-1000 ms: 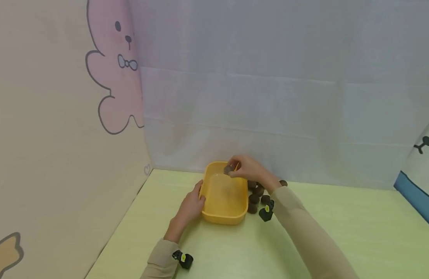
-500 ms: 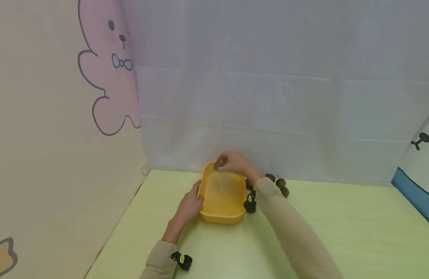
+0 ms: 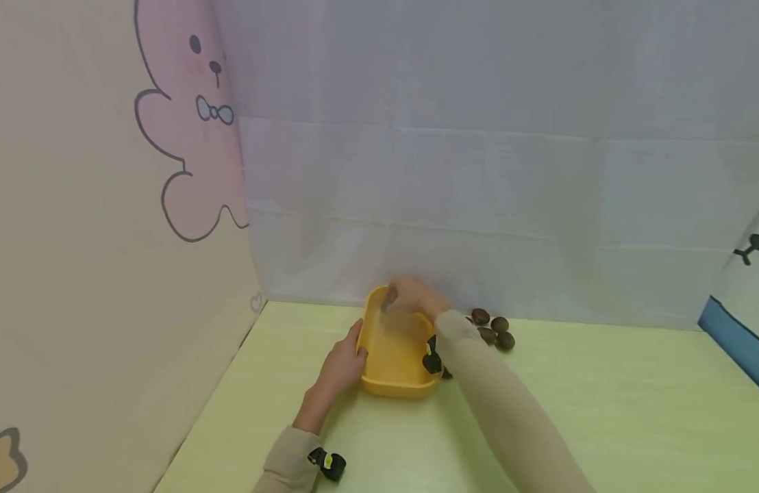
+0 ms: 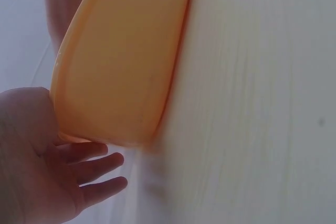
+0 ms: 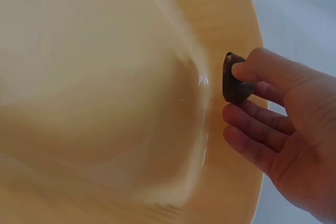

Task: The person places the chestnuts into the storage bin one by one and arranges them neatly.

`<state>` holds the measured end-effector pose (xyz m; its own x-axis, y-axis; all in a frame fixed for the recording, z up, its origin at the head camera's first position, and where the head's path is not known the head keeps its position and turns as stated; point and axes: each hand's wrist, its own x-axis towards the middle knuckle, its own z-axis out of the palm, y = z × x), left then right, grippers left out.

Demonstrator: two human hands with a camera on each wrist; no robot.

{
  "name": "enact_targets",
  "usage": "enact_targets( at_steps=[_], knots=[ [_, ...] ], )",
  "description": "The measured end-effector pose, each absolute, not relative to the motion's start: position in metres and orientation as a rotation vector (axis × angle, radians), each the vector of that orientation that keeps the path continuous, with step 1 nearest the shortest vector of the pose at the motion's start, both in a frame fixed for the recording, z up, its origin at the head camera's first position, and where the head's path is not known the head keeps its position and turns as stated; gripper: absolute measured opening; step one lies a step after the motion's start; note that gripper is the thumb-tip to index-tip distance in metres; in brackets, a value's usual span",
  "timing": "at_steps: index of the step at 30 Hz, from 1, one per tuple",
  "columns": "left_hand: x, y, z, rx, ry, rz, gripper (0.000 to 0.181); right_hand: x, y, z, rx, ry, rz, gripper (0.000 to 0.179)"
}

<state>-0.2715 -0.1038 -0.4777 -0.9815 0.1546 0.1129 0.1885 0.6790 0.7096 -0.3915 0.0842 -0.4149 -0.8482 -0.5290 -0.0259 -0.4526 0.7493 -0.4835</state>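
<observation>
A yellow plastic tub (image 3: pixel 396 391) stands on the table near the back wall, its inside bare where it shows. My left hand (image 3: pixel 342 361) grips its left rim; in the left wrist view the thumb goes behind the wall, with several fingers stretched out below. Over the tub's far end, my right hand (image 3: pixel 410 294) pinches a brown chestnut (image 5: pixel 235 83) between thumb and fingers. In the right wrist view the chestnut is close to the tub's inner end wall. Several more chestnuts (image 3: pixel 487 335) lie right of the tub, partly hidden by the right forearm.
Another dark chestnut (image 3: pixel 447 374) peeks out beside the tub's right side, under the right wrist. A white sheet (image 3: pixel 478 205) closes off the back of the pale green table (image 3: pixel 601 397). On the left rises a beige wall (image 3: pixel 77 239) with cartoon figures.
My right hand has moved left and slightly down into the tub's far end, still pinching the chestnut. The left hand keeps its grip on the rim.
</observation>
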Motion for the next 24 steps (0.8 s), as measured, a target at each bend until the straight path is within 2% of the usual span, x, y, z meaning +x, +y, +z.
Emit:
enact_targets(
  at_steps=[5, 10, 13, 16, 18, 24],
  knots=[
    [-0.269, -0.101, -0.477, -0.312, -2.831, -1.187, 0.060, -0.391, 0.078, -0.420, -0.685, 2.790, -0.594, 0.021],
    [-0.270, -0.100, -0.476, -0.308, -2.823, -1.172, 0.060, -0.390, 0.074, -0.422, -0.643, 2.788, -0.543, 0.010],
    [-0.270, -0.096, -0.477, -0.299, -2.832, -1.186, 0.060, -0.387, 0.079, -0.425, -0.607, 2.781, -0.520, 0.016],
    [-0.271, -0.092, -0.477, -0.301, -2.832, -1.184, 0.060, -0.384, 0.085, -0.421, -0.592, 2.810, -0.484, 0.037],
    [-0.270, -0.091, -0.477, -0.305, -2.831, -1.181, 0.060, -0.383, 0.089, -0.410, -0.620, 2.835, -0.514, 0.043],
    [-0.267, -0.095, -0.474, -0.250, -2.820, -1.164, 0.059, -0.373, 0.110, -0.382, -0.684, 2.868, -0.791, 0.036]
  ],
)
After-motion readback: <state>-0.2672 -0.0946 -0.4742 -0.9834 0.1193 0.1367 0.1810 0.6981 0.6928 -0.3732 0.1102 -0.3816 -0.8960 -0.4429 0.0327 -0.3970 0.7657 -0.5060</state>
